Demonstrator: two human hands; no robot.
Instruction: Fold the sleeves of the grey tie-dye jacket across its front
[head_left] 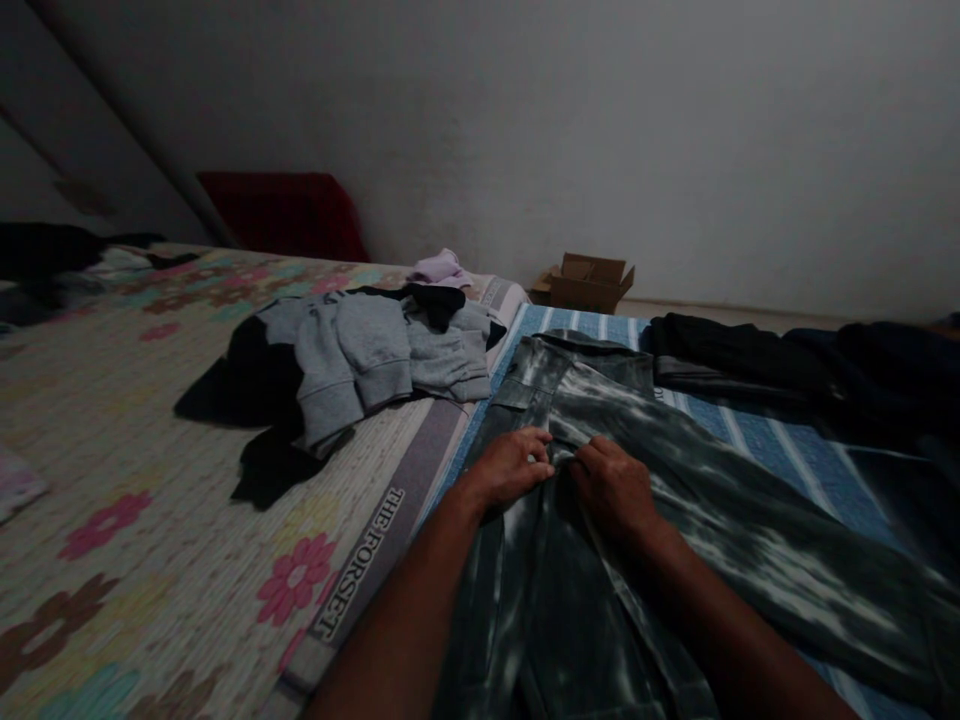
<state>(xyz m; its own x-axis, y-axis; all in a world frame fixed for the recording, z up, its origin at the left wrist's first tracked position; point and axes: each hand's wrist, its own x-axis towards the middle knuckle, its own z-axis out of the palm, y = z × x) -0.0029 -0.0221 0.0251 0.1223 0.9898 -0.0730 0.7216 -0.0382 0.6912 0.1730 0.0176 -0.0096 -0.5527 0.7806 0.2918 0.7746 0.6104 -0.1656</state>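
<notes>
A pair of dark green, white-streaked trousers lies spread on a blue striped sheet, waistband toward the wall. My left hand presses on the fabric near the crotch seam, its fingers curled on a fold. Right beside it, my right hand pinches the same fold; the fingertips of both hands nearly touch. Both forearms reach in from the bottom edge.
A grey sweatshirt on dark garments lies on the floral mat to the left. A lilac cloth and an open cardboard box sit near the wall. Black clothes lie at the right. A red cushion leans on the wall.
</notes>
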